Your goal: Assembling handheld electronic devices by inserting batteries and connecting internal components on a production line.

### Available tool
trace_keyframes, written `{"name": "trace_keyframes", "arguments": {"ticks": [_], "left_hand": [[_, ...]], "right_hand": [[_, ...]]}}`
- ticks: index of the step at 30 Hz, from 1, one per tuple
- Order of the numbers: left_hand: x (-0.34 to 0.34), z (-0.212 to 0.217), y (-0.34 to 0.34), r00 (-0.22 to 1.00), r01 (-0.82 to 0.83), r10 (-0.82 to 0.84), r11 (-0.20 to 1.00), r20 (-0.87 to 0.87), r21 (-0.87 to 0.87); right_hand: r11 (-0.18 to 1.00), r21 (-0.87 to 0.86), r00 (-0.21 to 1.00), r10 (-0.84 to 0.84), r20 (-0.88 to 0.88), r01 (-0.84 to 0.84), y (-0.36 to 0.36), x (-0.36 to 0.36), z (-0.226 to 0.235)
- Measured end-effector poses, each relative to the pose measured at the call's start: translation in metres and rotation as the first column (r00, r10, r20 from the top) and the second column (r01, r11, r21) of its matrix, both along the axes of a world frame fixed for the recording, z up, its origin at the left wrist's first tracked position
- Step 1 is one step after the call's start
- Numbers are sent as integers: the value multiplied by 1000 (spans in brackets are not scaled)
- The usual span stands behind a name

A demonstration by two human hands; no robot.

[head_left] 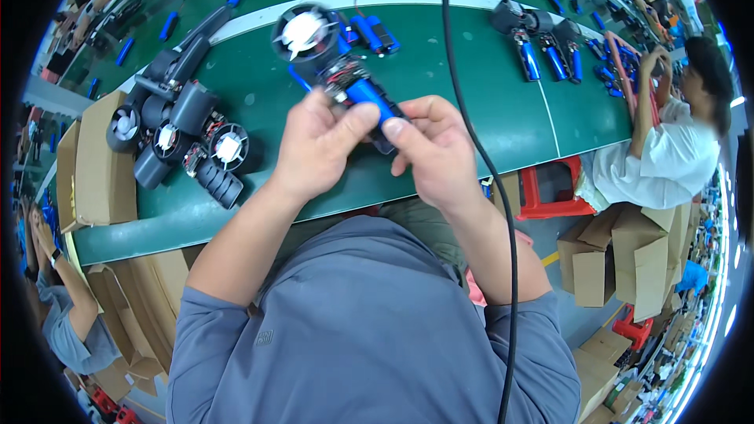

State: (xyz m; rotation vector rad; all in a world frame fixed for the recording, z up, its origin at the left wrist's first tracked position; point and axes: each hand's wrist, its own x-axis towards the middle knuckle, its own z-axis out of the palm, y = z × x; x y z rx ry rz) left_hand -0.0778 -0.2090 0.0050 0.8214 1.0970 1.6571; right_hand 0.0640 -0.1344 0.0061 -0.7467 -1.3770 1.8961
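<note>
Over the green table (290, 165) I hold a small handheld fan (305, 34) with a round black housing, a white rotor and a handle whose inside is exposed. Wiring and a circuit board show at its neck. A blue battery cell (367, 96) lies along the handle, with both thumbs pressed on it. My left hand (318, 145) grips near the neck. Around the handle's lower end closes my right hand (432, 149). Just beyond the fan lie several loose blue battery cells (365, 34). To the left sits a pile of black fan bodies (192, 110), some with white rotors.
A black cable (463, 110) hangs down past my right arm. More fans with blue cells (528, 59) lie at the far right, near a seated person (667, 141) and a red stool (554, 188). A cardboard box (110, 165) stands at the table's left end.
</note>
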Motion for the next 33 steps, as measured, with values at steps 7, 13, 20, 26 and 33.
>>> {"name": "trace_keyframes", "arguments": {"ticks": [7,13,20,26,33], "left_hand": [[19,95,-34,321,314,27,940,-947,133],[38,149,-34,139,576,-156,816,-978,-48],[33,152,-30,134,659,-268,743,-954,-116],[33,154,-28,144,663,-334,731,-932,-160],[23,159,-19,140,701,-412,683,-900,-203]], "right_hand": [[894,224,858,-438,269,387,96,77,-9],[858,490,553,-485,677,153,171,81,-9],[237,905,258,-905,337,-352,178,67,-23],[263,900,182,-923,340,-348,204,71,-36],[-67,909,188,-982,13,-411,214,80,-32]]}}
